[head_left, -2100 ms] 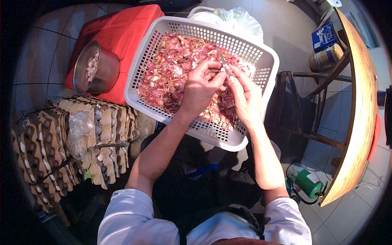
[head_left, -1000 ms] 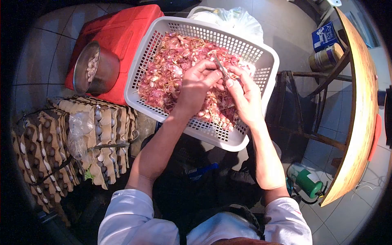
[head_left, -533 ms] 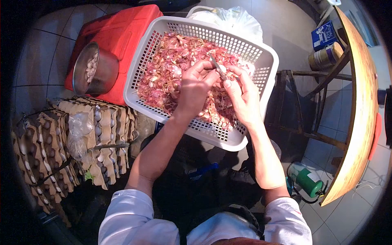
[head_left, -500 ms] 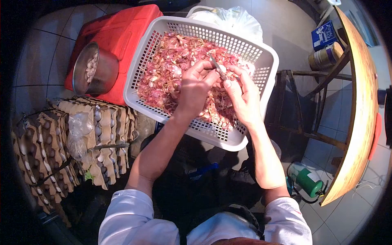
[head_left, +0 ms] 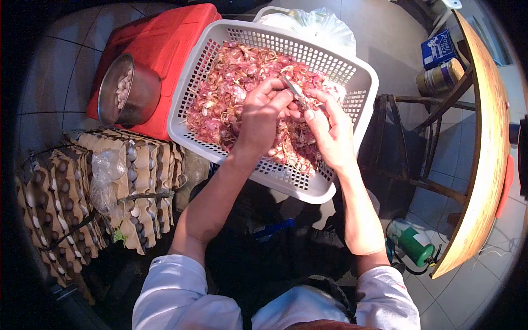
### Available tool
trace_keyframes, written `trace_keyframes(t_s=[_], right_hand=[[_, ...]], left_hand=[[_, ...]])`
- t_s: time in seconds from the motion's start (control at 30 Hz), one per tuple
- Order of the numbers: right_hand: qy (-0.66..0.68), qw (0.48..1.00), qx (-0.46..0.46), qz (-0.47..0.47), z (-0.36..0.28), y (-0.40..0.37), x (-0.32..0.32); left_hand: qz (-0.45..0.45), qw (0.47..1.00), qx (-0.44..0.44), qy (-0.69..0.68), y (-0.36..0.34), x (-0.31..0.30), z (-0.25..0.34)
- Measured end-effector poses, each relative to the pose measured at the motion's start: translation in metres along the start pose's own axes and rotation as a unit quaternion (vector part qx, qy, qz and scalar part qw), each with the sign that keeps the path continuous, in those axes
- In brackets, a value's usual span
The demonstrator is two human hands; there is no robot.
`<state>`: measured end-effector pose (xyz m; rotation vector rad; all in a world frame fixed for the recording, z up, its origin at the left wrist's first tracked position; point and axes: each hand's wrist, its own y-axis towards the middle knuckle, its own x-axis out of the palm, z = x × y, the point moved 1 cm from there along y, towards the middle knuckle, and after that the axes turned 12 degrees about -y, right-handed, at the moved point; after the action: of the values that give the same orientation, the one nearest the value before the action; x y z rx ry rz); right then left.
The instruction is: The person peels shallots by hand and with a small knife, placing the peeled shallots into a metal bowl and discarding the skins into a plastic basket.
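Note:
Both hands meet over a grey plastic basket (head_left: 192, 137) filled with reddish, papery garlic cloves and skins (head_left: 231, 77). My right hand (head_left: 333, 132) is closed around a small knife (head_left: 292, 87), its short blade pointing up and left. A pale garlic clove (head_left: 297, 88) shows beside the blade, pinched at the fingertips of my left hand (head_left: 260, 118); the fingers partly hide the grip. Left of the basket, a metal pot (head_left: 140, 96) with pale peeled cloves (head_left: 124, 88) rests tilted in view on a red plastic container (head_left: 176, 38).
Stacked egg trays (head_left: 140, 192) stand at the lower left. A clear plastic bag (head_left: 322, 27) lies behind the basket. On the right are a wooden tabletop (head_left: 484, 143) on a dark frame, a green canister (head_left: 415, 246), a blue box (head_left: 438, 48) and a tin (head_left: 440, 77).
The knife blade and fingers have shifted slightly at the clove. Both hands stay together over the basket; the basket appears moved a few pixels, with the view shifting a little.

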<state>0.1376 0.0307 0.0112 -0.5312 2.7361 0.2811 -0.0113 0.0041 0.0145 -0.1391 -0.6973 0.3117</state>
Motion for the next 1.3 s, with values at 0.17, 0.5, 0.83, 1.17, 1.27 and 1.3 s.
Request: trace_keyframes(t_s=[0.17, 0.5, 0.83, 1.17, 1.27, 1.3], right_hand=[[0.000, 1.000, 0.016, -0.015, -0.004, 0.000, -0.002], [0.150, 0.986, 0.066, -0.021, 0.000, 0.001, -0.005], [0.339, 0.928, 0.148, -0.052, 0.007, 0.004, -0.010], [0.278, 0.949, 0.135, -0.055, 0.008, 0.004, -0.008], [0.320, 0.933, 0.158, -0.049, 0.004, 0.006, -0.007], [0.324, 0.931, 0.162, -0.044, 0.002, 0.006, -0.007]], left_hand=[[-0.018, 1.000, 0.004, 0.021, 0.000, 0.000, -0.002], [-0.050, 0.993, 0.016, 0.102, -0.010, 0.014, -0.007], [-0.084, 0.994, -0.049, -0.058, 0.002, 0.002, -0.019], [-0.071, 0.994, -0.075, -0.025, 0.003, -0.002, -0.016], [-0.068, 0.994, -0.084, -0.025, 0.003, -0.001, -0.012], [-0.065, 0.994, -0.084, -0.026, 0.004, -0.001, -0.013]])
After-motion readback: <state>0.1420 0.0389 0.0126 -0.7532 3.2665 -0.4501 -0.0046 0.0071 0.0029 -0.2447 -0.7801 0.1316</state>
